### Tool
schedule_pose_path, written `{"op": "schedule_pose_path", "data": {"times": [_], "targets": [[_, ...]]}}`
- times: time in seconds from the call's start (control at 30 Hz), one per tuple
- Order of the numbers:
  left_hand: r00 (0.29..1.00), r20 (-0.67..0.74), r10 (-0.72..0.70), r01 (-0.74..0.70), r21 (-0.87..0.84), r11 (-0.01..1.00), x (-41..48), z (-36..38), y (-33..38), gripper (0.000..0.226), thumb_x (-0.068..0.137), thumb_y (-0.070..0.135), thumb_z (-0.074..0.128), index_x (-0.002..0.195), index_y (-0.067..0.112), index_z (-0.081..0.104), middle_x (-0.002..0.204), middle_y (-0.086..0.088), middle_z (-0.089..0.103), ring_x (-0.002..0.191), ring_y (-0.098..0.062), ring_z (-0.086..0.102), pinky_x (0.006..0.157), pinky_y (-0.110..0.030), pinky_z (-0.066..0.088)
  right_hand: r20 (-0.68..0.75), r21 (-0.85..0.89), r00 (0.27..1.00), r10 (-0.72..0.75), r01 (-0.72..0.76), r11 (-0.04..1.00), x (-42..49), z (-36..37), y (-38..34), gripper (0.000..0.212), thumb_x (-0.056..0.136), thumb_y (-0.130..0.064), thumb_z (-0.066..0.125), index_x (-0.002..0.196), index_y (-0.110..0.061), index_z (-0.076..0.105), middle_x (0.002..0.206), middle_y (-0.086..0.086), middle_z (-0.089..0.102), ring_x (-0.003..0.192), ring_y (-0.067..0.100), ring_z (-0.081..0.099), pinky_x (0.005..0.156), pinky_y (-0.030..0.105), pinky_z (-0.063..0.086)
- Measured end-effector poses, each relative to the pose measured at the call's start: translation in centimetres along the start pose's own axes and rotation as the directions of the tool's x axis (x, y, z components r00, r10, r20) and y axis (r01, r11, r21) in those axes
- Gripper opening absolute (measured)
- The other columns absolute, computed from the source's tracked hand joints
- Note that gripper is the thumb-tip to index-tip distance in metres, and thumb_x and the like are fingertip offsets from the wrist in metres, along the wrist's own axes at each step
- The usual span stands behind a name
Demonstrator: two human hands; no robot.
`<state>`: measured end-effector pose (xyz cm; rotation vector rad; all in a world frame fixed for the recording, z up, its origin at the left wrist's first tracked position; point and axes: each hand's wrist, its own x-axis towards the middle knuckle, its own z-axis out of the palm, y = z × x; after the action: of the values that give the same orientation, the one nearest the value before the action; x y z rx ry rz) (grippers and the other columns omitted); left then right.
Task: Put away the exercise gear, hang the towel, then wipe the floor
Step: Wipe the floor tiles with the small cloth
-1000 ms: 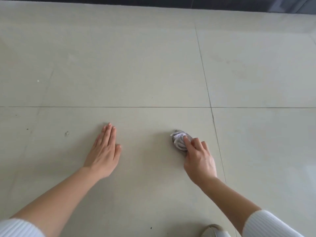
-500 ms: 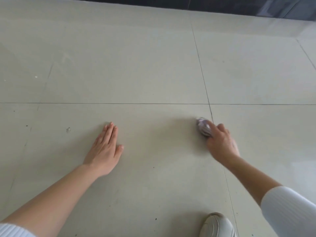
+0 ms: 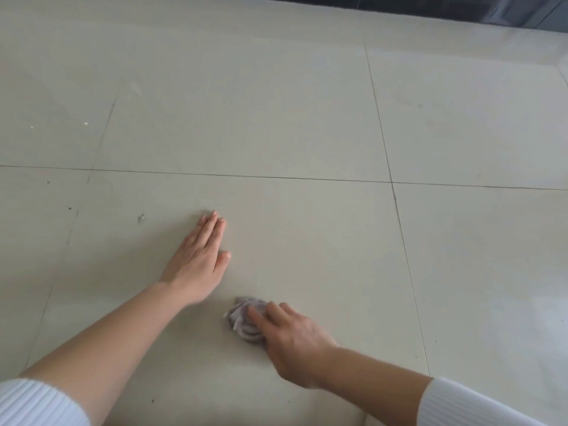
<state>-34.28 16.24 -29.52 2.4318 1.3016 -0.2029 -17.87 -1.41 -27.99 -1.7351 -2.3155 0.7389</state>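
Observation:
A small crumpled grey-lilac cloth (image 3: 244,318) lies on the pale tiled floor (image 3: 276,124) in the lower middle of the head view. My right hand (image 3: 295,339) grips the cloth from the right, fingers curled over it and pressing it down; part of the cloth is hidden under the hand. My left hand (image 3: 199,259) rests flat on the floor just up and left of the cloth, fingers straight and together.
A small dark smudge (image 3: 141,218) marks the tile left of my left hand, with a few tiny specks further left. Dark grout lines cross the floor. A dark wall base (image 3: 461,7) runs along the far top edge.
My right hand has swept the cloth from the grout line on the right back toward me and leftward, ending just below my left hand. The left hand stays flat in place.

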Motion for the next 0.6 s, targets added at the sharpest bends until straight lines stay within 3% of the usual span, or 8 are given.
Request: {"op": "schedule_pose_path", "data": {"times": [0.07,0.13,0.2,0.3,0.37,0.43,0.5,0.6], "targets": [[1.000,-0.020,-0.021,0.021,-0.008,1.000,-0.7,0.1,-0.7,0.075,0.087,0.045,0.015,0.152,0.009,0.003,0.160,-0.007,-0.009,0.148,-0.018,-0.010,0.117,-0.027,-0.005,-0.069,0.045,0.997,0.028,-0.025,0.999,1.4,-2.0,2.3,0.062,0.082,-0.014,0.054,0.141,-0.006,0.038,0.110,0.012,0.054,0.093,0.033,0.057,0.070,0.037,0.054],[0.995,-0.066,-0.073,0.072,-0.020,0.997,-1.7,0.3,-1.9,0.075,0.088,0.046,0.015,0.152,0.009,0.005,0.160,-0.008,-0.008,0.148,-0.018,-0.008,0.117,-0.027,-0.004,-0.209,0.044,0.961,0.179,-0.174,0.984,3.0,-4.8,6.1,0.060,0.085,-0.011,0.052,0.143,-0.004,0.039,0.113,0.015,0.054,0.098,0.036,0.056,0.076,0.040,0.051],[0.986,-0.126,-0.111,0.110,-0.014,0.994,-2.7,0.5,-3.5,0.076,0.089,0.050,0.011,0.152,0.007,0.010,0.161,-0.009,-0.001,0.148,-0.018,-0.003,0.117,-0.027,-0.003,-0.301,0.074,0.857,0.419,-0.417,0.906,4.7,-7.8,10.7,0.058,0.088,-0.008,0.049,0.145,-0.010,0.036,0.117,0.016,0.049,0.102,0.037,0.052,0.079,0.040,0.046],[0.981,-0.132,-0.139,0.141,0.002,0.990,-3.8,0.5,-5.7,0.080,0.088,0.054,0.005,0.152,0.008,0.011,0.161,-0.007,0.002,0.148,-0.016,-0.001,0.116,-0.024,-0.004,-0.280,0.113,0.614,0.738,-0.742,0.661,6.8,-11.0,15.0,0.056,0.088,-0.009,0.040,0.142,-0.022,0.038,0.113,0.013,0.044,0.107,0.035,0.046,0.080,0.037,0.041],[0.984,-0.115,-0.139,0.141,0.010,0.990,-3.9,0.7,-6.1,0.079,0.088,0.054,0.004,0.152,0.008,0.011,0.161,-0.007,0.002,0.148,-0.017,0.000,0.118,-0.027,-0.001,-0.263,0.054,0.586,0.766,-0.784,0.619,8.1,-10.4,14.0,0.057,0.086,-0.006,0.040,0.141,-0.020,0.036,0.119,0.014,0.042,0.109,0.034,0.044,0.078,0.035,0.038],[0.980,-0.130,-0.149,0.153,0.022,0.988,-3.7,1.0,-6.0,0.076,0.091,0.050,0.008,0.151,0.005,0.014,0.160,-0.011,0.007,0.148,-0.021,0.004,0.120,-0.035,0.008,-0.291,-0.027,0.721,0.629,-0.663,0.748,9.1,-7.9,10.7,0.060,0.083,-0.004,0.046,0.142,-0.013,0.035,0.120,0.016,0.045,0.106,0.035,0.047,0.077,0.037,0.043],[0.978,-0.134,-0.161,0.167,0.032,0.985,-3.7,1.4,-5.8,0.071,0.094,0.045,0.013,0.150,0.002,0.019,0.159,-0.015,0.013,0.148,-0.026,0.011,0.118,-0.043,0.018,-0.314,-0.122,0.893,0.322,-0.375,0.919,8.9,-4.6,6.3,0.065,0.073,-0.004,0.057,0.137,-0.004,0.043,0.110,0.017,0.052,0.089,0.036,0.055,0.065,0.038,0.054],[0.975,-0.150,-0.162,0.166,0.012,0.986,-3.8,1.6,-5.7,0.069,0.094,0.042,0.019,0.149,0.001,0.022,0.158,-0.016,0.016,0.147,-0.029,0.015,0.117,-0.046,0.020,-0.165,-0.169,0.980,-0.108,0.080,0.982,7.0,0.0,0.2,0.070,0.063,-0.013,0.070,0.129,-0.006,0.047,0.110,0.011,0.055,0.078,0.027,0.057,0.054,0.028,0.051]]}}
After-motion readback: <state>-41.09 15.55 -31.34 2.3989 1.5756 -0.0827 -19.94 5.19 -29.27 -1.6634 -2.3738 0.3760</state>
